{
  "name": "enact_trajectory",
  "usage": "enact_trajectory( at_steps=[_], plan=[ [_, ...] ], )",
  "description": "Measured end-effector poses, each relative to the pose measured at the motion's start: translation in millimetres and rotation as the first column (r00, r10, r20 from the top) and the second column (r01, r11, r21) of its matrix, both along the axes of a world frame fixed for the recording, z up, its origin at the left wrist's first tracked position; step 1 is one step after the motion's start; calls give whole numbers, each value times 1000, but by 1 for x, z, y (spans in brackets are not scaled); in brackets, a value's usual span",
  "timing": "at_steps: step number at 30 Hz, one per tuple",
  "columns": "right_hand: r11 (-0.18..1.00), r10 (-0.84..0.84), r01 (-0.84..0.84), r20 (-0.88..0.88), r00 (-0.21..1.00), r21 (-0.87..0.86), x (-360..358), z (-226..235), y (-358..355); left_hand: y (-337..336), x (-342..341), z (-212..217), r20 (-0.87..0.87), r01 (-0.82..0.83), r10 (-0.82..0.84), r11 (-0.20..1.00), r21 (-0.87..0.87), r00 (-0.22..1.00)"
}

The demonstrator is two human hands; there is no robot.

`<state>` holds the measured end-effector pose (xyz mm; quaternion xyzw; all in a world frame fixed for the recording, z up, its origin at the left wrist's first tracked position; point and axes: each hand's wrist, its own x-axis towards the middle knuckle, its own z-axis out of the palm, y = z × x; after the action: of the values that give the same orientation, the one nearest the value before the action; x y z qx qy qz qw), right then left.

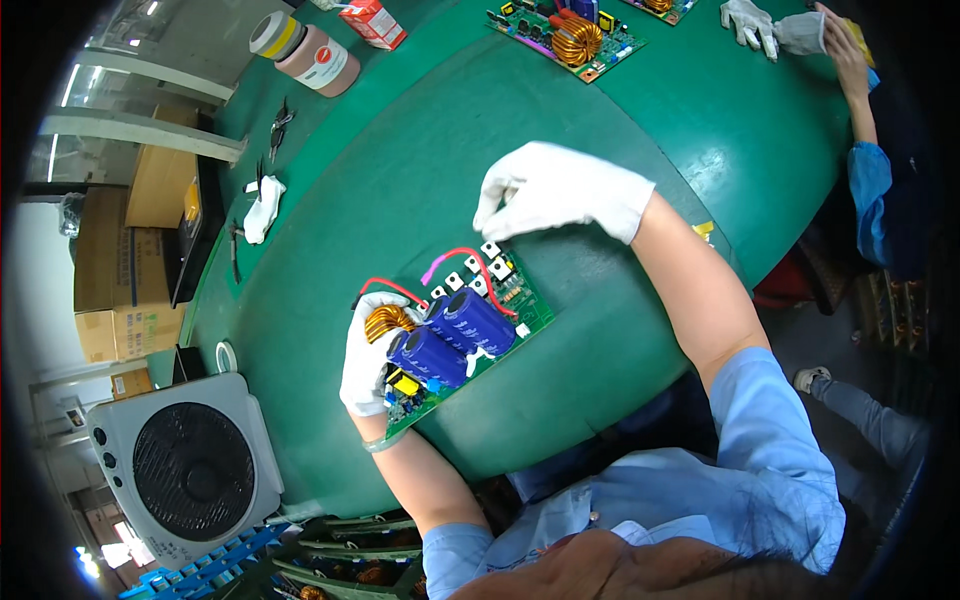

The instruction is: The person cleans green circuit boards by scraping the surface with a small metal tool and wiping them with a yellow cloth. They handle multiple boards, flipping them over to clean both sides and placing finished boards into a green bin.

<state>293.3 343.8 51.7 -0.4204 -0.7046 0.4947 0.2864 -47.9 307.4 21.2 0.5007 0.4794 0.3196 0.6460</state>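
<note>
A green circuit board (538, 312) rests tilted on the green bench in front of me. My left hand (362, 362), in a white glove, grips its left end beside a copper-wound coil (388, 321). Several blue cylindrical capacitors (478, 322) stand in its middle. Red wires (462, 252) arch over the board, one with a pink end, and small white-faced components line its far edge. My right hand (550, 190), also gloved in white, hovers just beyond the board's far right corner. Its fingers are curled toward the thumb, and whatever they may hold is hidden.
More circuit boards (580, 45) lie at the far edge. A co-worker's hands (835, 45) handle white gloves at far right. A capped bottle (308, 56), a red carton (375, 24) and pliers (282, 128) sit far left. A grey fan (195, 465) stands at near left.
</note>
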Motion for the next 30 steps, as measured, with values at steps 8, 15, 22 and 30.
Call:
enact_trajectory(
  at_steps=[8, 15, 22, 30],
  plan=[
    [994, 105, -98, 159, 982, -51, -13, 16, -13, -2, 0, -2, -25, -15, 16, 1000, 0, 1000],
    [979, -201, 202, -121, 972, -8, -17, -20, 3, -6, 5, 3, -17, -24, 25, 998, 53, 1000],
    [930, -347, 349, -39, 937, 113, -4, -21, 12, -26, 10, 16, -14, -73, 82, 941, 330, 997],
    [927, -375, 373, -137, 917, -43, -7, -29, 23, -32, 23, 10, -264, -214, 499, 710, 671, 826]
  ],
)
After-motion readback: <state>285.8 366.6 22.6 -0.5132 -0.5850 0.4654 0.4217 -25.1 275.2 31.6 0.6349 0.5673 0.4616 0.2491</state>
